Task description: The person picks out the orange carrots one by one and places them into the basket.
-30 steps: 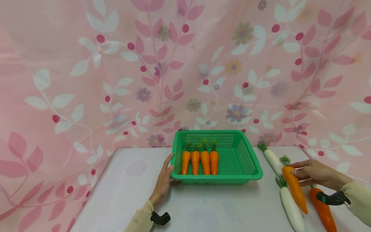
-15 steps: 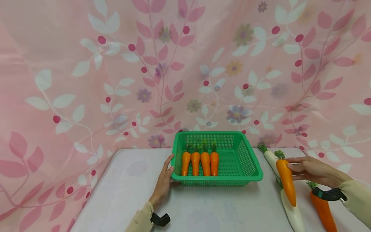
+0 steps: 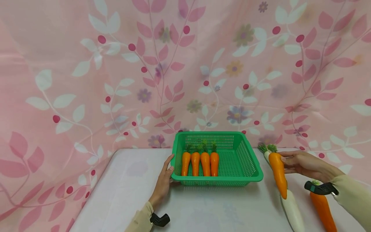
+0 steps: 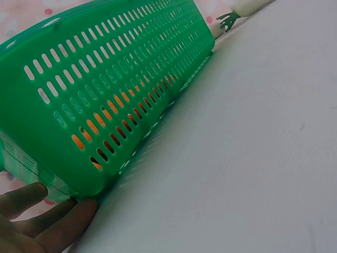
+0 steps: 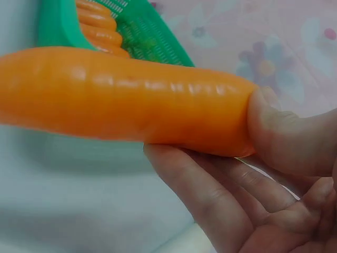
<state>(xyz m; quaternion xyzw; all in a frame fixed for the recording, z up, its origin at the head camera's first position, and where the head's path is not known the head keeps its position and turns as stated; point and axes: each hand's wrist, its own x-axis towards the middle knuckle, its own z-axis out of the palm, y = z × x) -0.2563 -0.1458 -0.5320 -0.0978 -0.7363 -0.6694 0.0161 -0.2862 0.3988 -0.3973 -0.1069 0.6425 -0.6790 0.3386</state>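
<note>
My right hand pinches an orange carrot near its leafy top, thumb on one side and fingers on the other. The carrot hangs tip down over two white radishes, hiding much of the far one. In the right wrist view the carrot spans the frame in front of the basket. A green basket holds several carrots side by side in its left half. My left hand touches the basket's left side, fingers extended; in the left wrist view its fingers meet the lower corner.
Another carrot lies on the white table at the right, below my right wrist. A pink floral cloth hangs behind the table's far edge. Each wrist wears a black camera mount.
My right hand has moved left and slightly away from me with the carrot, which now overlaps the far radish. The left hand and basket stay in place.
</note>
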